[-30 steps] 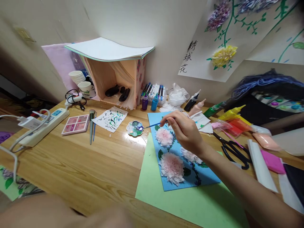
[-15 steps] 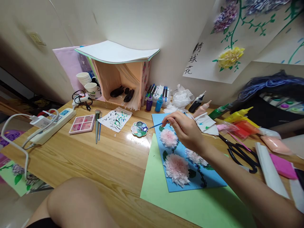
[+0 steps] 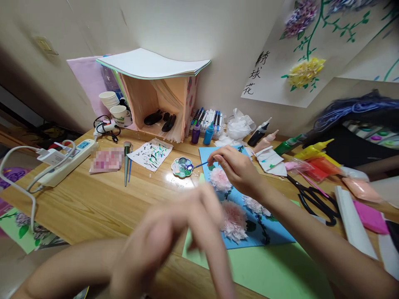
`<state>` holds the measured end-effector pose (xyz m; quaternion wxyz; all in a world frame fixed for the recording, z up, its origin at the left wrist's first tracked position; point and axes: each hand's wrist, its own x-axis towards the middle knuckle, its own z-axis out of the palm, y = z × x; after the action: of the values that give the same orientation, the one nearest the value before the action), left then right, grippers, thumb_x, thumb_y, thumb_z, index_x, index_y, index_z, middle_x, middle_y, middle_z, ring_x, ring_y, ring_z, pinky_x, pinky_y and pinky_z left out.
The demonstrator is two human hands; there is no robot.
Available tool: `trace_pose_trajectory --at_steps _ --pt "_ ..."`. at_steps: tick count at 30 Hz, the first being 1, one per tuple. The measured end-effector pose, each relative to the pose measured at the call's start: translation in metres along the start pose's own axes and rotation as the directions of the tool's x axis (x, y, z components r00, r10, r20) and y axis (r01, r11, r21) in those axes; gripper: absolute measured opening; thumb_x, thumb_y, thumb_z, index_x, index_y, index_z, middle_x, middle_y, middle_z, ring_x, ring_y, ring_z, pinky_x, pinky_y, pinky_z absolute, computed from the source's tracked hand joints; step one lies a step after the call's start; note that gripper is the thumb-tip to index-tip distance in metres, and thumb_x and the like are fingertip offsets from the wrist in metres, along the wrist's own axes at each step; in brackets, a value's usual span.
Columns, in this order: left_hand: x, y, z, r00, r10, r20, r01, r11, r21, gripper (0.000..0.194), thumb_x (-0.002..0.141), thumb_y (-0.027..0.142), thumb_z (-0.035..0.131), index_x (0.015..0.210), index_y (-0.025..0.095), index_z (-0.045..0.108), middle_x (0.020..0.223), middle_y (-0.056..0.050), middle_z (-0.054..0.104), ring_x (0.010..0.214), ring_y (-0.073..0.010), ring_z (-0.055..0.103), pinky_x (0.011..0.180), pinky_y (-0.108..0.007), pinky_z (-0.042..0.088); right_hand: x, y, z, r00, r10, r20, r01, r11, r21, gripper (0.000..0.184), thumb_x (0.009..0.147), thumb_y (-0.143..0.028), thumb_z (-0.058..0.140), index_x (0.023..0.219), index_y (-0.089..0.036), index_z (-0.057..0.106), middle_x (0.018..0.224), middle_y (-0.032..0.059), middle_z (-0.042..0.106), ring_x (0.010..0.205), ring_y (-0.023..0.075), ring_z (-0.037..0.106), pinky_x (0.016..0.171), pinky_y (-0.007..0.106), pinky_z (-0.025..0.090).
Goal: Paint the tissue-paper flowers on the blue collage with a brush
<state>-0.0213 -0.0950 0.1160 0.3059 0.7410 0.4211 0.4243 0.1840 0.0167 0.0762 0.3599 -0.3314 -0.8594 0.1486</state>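
Observation:
My right hand [image 3: 238, 168] is closed on a thin blue paintbrush [image 3: 201, 165], its tip at the flower-shaped paint palette [image 3: 175, 169], whose wells hold green, purple and white paint. Under that hand lies a blue sheet [image 3: 222, 245] bearing pink paper flowers [image 3: 234, 222], painted dark green leaves and stems. My left hand [image 3: 174, 232] is raised in the foreground, blurred, with bent fingers apart and no object visible in it. It covers part of the blue sheet and of the light green sheet [image 3: 264, 270] below.
A paint-smeared tissue [image 3: 151, 153], brushes [image 3: 126, 164] and a power strip [image 3: 67, 164] lie on the left. Behind stand an open box [image 3: 129, 97], markers [image 3: 208, 118] and paint bottles [image 3: 195, 133]. Black scissors [image 3: 314, 201] and clay packs [image 3: 318, 169] lie at right.
My left hand has come into view from the lower left, in front of the sheets. My right hand stays near the palette with the brush, shifted only slightly.

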Motion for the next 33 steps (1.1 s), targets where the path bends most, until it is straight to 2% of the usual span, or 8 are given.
trace_pose_trajectory --at_steps 2,4,8,11,18,21,28,33 --pt "0.022 -0.027 0.002 0.995 -0.07 -0.068 0.063 0.993 -0.099 0.052 0.091 0.045 0.019 0.066 0.026 0.06 0.061 -0.004 0.049 0.058 -0.0167 0.044 0.055 -0.034 0.038 -0.001 -0.001 -0.003 1.0 0.005 0.005 -0.005 1.0 0.004 0.026 0.094 -0.028 0.035 0.084 -0.02 0.058 0.08 0.0037 0.066 0.08 0.0151 0.057 0.074 0.03 0.045" --pt "0.039 -0.06 0.0 0.962 -0.213 -0.172 0.225 0.973 0.053 0.04 0.091 0.045 0.03 0.076 0.022 0.059 0.075 -0.005 0.057 0.068 -0.0171 0.049 0.063 -0.032 0.04 -0.003 -0.004 -0.008 1.0 0.016 -0.006 -0.016 1.0 0.002 0.026 0.095 -0.027 0.034 0.085 -0.021 0.058 0.081 0.0032 0.065 0.08 0.0149 0.057 0.074 0.03 0.044" --pt "0.05 -0.115 -0.006 0.826 -0.536 -0.175 0.513 0.585 0.629 0.042 0.09 0.05 0.028 0.085 0.019 0.056 0.093 -0.011 0.064 0.086 -0.0242 0.057 0.073 -0.034 0.04 -0.011 -0.007 -0.024 0.999 0.029 -0.047 -0.029 0.999 -0.018 0.025 0.094 -0.026 0.035 0.086 -0.022 0.058 0.081 0.0029 0.065 0.08 0.0151 0.057 0.073 0.032 0.043" --pt "0.051 -0.132 -0.005 0.787 -0.601 -0.136 0.521 0.53 0.669 0.045 0.088 0.054 0.029 0.081 0.019 0.057 0.087 -0.012 0.067 0.082 -0.0278 0.06 0.066 -0.033 0.039 -0.02 -0.006 -0.041 0.991 0.075 -0.112 -0.079 0.996 -0.03 0.025 0.094 -0.027 0.036 0.087 -0.023 0.06 0.083 0.0036 0.065 0.082 0.0153 0.059 0.074 0.033 0.044" --pt "0.069 -0.142 -0.001 0.789 -0.612 -0.052 0.48 0.562 0.674 0.034 0.082 0.046 0.04 0.074 0.019 0.059 0.08 -0.01 0.068 0.076 -0.0264 0.06 0.059 -0.029 0.036 -0.052 -0.004 -0.09 0.827 0.187 -0.53 -0.216 0.976 0.007 0.025 0.092 -0.031 0.043 0.081 -0.025 0.064 0.071 0.001 0.065 0.068 0.014 0.061 0.059 0.031 0.045" --pt "0.072 -0.14 -0.004 0.782 -0.623 0.003 0.474 0.598 0.646 0.033 0.081 0.045 0.042 0.069 0.018 0.058 0.066 -0.006 0.066 0.068 -0.0225 0.06 0.059 -0.027 0.036 -0.07 -0.006 -0.108 0.774 0.202 -0.6 -0.253 0.968 0.001 0.025 0.091 -0.032 0.045 0.078 -0.025 0.066 0.071 0.0012 0.064 0.063 0.0133 0.061 0.056 0.031 0.046" --pt "0.06 -0.117 -0.004 0.783 -0.612 -0.114 0.6 0.694 0.397 0.023 0.078 0.04 0.055 0.077 0.018 0.06 0.066 -0.001 0.069 0.068 -0.0181 0.065 0.065 -0.024 0.044 -0.106 0.002 -0.124 0.901 0.227 -0.369 -0.257 0.966 -0.033 0.024 0.092 -0.027 0.043 0.084 -0.023 0.065 0.069 0.0002 0.065 0.065 0.0115 0.062 0.059 0.028 0.046" --pt "0.051 -0.1 0.032 0.774 -0.63 -0.052 0.631 0.776 -0.001 0.026 0.071 0.04 0.067 0.073 0.015 0.06 0.064 -0.002 0.068 0.061 -0.0149 0.064 0.061 -0.023 0.05 -0.11 0.01 -0.114 0.948 0.185 -0.26 -0.215 0.972 -0.093 0.024 0.093 -0.025 0.04 0.084 -0.024 0.062 0.073 0.0011 0.065 0.074 0.0129 0.06 0.067 0.029 0.046"
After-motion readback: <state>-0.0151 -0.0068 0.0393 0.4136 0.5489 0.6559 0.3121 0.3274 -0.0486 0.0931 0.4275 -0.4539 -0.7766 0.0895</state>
